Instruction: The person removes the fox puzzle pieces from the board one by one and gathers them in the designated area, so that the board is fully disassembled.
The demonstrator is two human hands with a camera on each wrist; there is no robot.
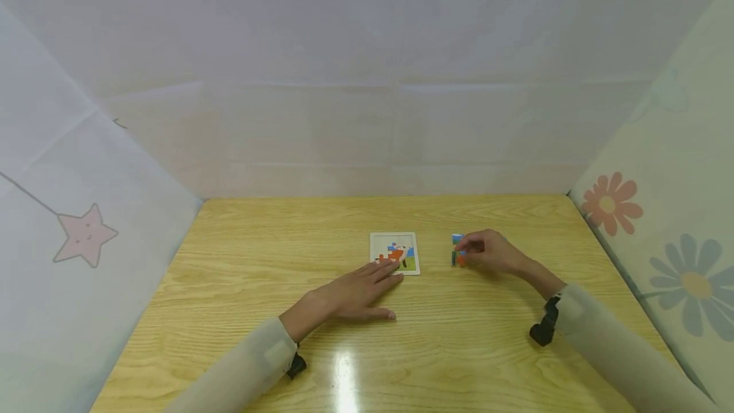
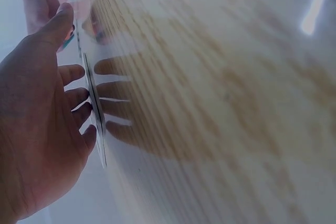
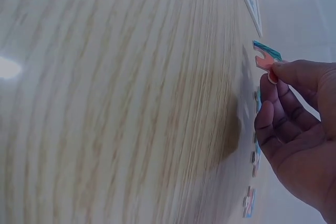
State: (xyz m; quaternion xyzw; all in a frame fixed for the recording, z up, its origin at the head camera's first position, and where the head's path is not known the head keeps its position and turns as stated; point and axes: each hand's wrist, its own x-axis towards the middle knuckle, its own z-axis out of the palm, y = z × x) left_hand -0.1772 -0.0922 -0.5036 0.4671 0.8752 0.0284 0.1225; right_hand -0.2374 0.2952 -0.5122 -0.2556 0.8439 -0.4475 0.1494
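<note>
A small square jigsaw board (image 1: 384,239) with a pale rim lies on the table, part of an orange fox-like animal picture filled in. My left hand (image 1: 355,292) reaches over its near left corner, fingers straight and fingertips touching the board's near edge. To the board's right, my right hand (image 1: 494,253) pinches a jigsaw piece (image 3: 266,60) between thumb and fingers, just off the tabletop. The piece is orange with a teal-green edge. Loose jigsaw pieces (image 3: 249,203) lie below and beside the right hand, which hides several of them in the head view.
The wooden table (image 1: 258,241) has a glossy top with a light reflection near the front. A white cloth (image 1: 309,126) hangs behind it. Side cloths carry a pink star (image 1: 87,234) at left and flowers (image 1: 612,204) at right.
</note>
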